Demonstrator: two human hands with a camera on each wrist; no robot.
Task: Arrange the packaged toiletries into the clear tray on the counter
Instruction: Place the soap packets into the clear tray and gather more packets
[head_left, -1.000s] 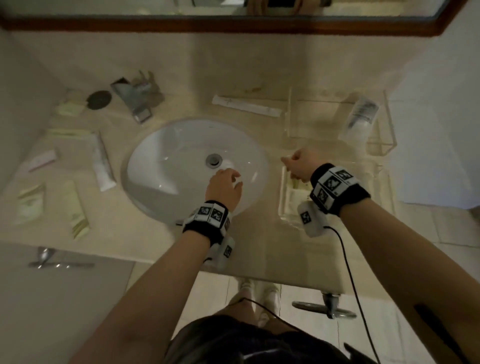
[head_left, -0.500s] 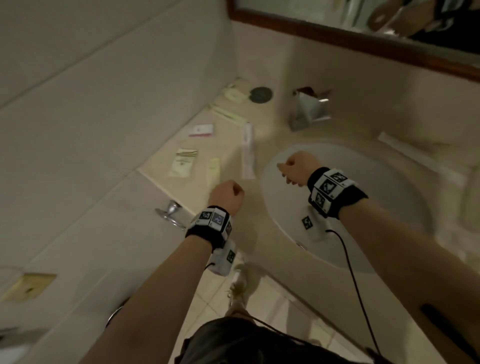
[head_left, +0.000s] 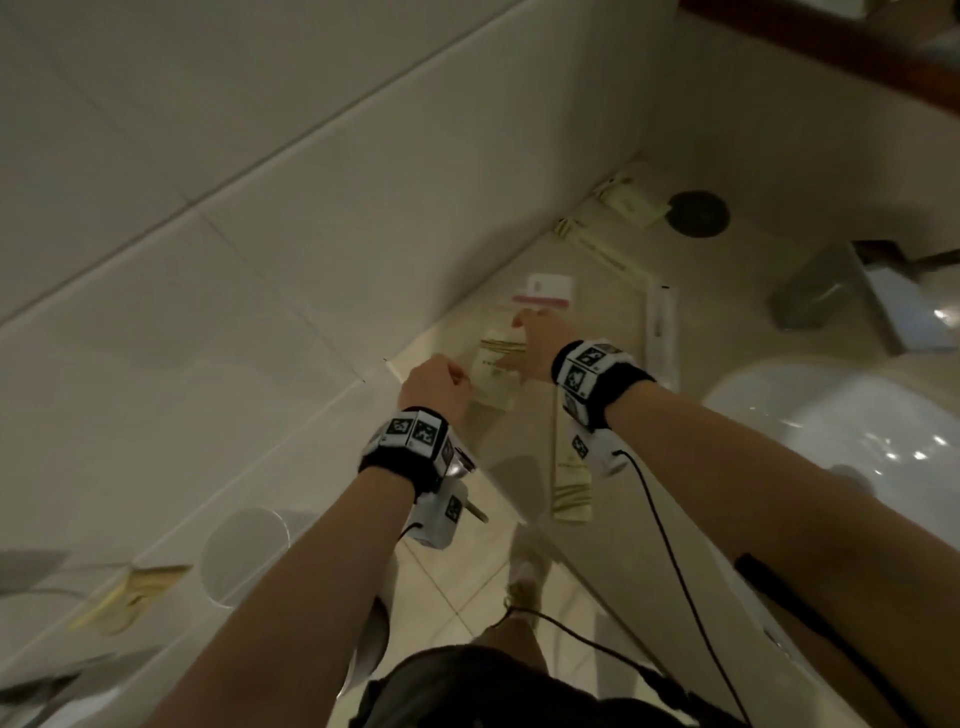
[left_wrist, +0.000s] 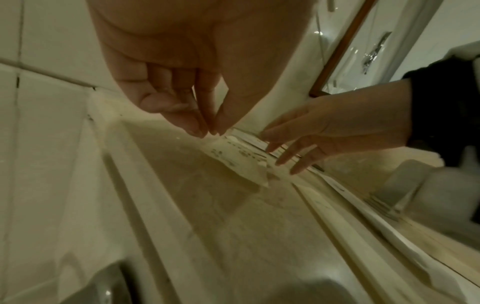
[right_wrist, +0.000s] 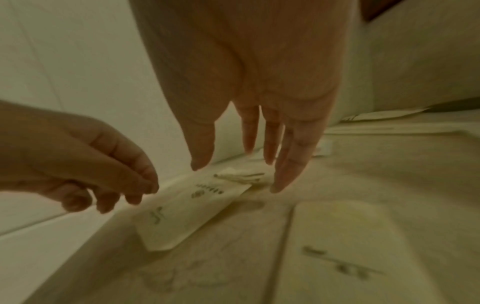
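Note:
A cream toiletry packet (head_left: 493, 376) (left_wrist: 239, 162) (right_wrist: 192, 209) lies flat on the beige counter (head_left: 613, 415), close to the left wall. My left hand (head_left: 441, 382) (left_wrist: 207, 131) hovers at its near corner, fingers curled and bunched against the thumb, with nothing in them that I can make out. My right hand (head_left: 535, 332) (right_wrist: 233, 174) reaches down over the packet's far end with straight, spread fingers, the tips just at the packet. The clear tray is out of view.
More packets lie around: a long cream one (head_left: 571, 467), a white one with a pink stripe (head_left: 548, 291), a long white one (head_left: 661, 332) and two by the back wall (head_left: 631, 202). A dark round disc (head_left: 698, 213), the steel faucet (head_left: 852, 296) and the sink (head_left: 841, 431) are to the right.
My view and both hands have swung left, from the sink and tray to the packets by the left wall. The right hand has uncurled its fingers over the cream packet.

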